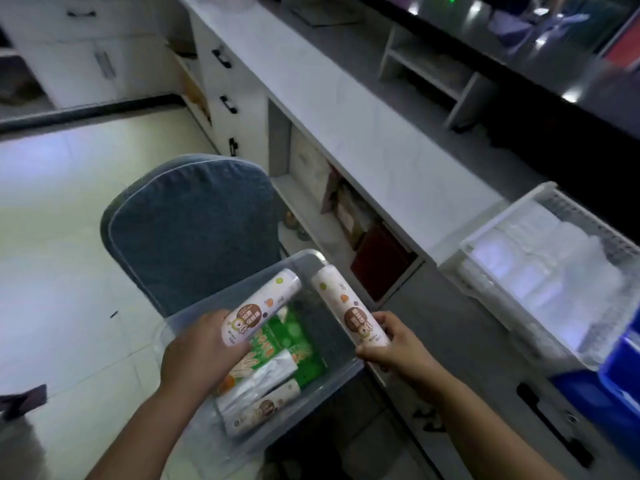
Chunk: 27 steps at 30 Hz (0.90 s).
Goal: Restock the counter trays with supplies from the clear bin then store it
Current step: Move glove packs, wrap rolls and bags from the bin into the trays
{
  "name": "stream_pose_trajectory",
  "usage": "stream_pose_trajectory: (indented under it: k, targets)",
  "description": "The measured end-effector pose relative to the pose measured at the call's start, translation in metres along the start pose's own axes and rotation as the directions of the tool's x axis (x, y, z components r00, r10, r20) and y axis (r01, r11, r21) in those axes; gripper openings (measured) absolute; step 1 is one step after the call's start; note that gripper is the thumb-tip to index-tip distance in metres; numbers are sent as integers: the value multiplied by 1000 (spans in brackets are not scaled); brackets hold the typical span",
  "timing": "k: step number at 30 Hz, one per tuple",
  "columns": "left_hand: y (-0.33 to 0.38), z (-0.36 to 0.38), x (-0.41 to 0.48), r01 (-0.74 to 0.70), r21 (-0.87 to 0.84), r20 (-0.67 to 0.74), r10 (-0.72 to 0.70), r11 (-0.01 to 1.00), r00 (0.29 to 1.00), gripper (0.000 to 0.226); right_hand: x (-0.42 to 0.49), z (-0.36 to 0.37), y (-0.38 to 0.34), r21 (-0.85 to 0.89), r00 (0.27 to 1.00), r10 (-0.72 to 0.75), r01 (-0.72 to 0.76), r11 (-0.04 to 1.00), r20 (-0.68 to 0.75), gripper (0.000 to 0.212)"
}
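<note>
My left hand (197, 351) and right hand (391, 344) each grip a white printed roll (261, 306) (349, 306) over the clear plastic bin (332, 372); blue cushioned chair (194, 230) just behind, white slatted tray (502, 216) on tabletop (363, 133).

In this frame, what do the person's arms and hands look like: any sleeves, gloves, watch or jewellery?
Both forearms are bare right to the bottom edge of the frame; no sleeve shows. The left hand and right hand wear no gloves. No watch, bracelet or ring is visible on either, though the picture is somewhat blurred, so small items could be missed.
</note>
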<state>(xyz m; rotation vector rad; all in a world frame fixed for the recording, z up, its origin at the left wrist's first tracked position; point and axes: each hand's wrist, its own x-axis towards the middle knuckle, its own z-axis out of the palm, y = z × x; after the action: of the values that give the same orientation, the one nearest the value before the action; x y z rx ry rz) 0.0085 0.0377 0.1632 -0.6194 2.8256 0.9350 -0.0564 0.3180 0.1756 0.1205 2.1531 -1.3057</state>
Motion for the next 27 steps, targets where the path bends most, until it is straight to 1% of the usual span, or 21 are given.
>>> stream_pose_trajectory:
  k: [3, 6, 8, 9, 11, 14, 16, 18, 20, 22, 25, 27]
  targets:
    - [50, 4, 0, -117, -84, 8, 118, 990, 993, 29, -41, -34, 0, 5, 991, -31, 32, 999, -131, 45]
    - [100, 16, -3, -241, -174, 54, 254, 955, 966, 30, -81, -69, 8, 35, 957, -56, 69, 997, -285, 42]
    - [134, 26, -8, -338, -166, 72, 353, 927, 933, 31, -108, -91, 18, 60, 924, -69, 98, 993, -377, 40]
    - [152, 32, -10, -395, -140, 74, 407, 908, 910, 31, -122, -103, 24, 65, 899, -69, 108, 992, -433, 39]
    - [187, 43, -18, -512, -91, 69, 518, 854, 853, 33, -147, -128, 41, 60, 826, -59, 112, 992, -561, 40]
    - [237, 64, -33, -605, -91, 113, 612, 791, 783, 36, -183, -172, 73, -8, 690, -53, 69, 998, -722, 42]
    - [267, 80, -43, -634, -122, 148, 645, 764, 749, 37, -204, -206, 96, -70, 620, -66, 18, 997, -781, 42]
    - [295, 97, -54, -658, -134, 153, 671, 741, 725, 40, -222, -242, 122, -148, 596, -81, -65, 987, -799, 41]
    - [319, 114, -63, -681, -130, 145, 693, 721, 706, 43, -234, -278, 148, -228, 614, -74, -178, 957, -786, 47]
    - [342, 130, -72, -694, -116, 154, 703, 710, 694, 45, -239, -308, 170, -301, 666, -55, -260, 917, -744, 52]
    - [373, 154, -83, -719, -38, 154, 715, 694, 682, 45, -234, -341, 195, -380, 754, -29, -298, 876, -656, 50]
    - [391, 168, -88, -717, -24, 150, 712, 697, 686, 43, -227, -356, 206, -457, 816, -30, -293, 840, -577, 46]
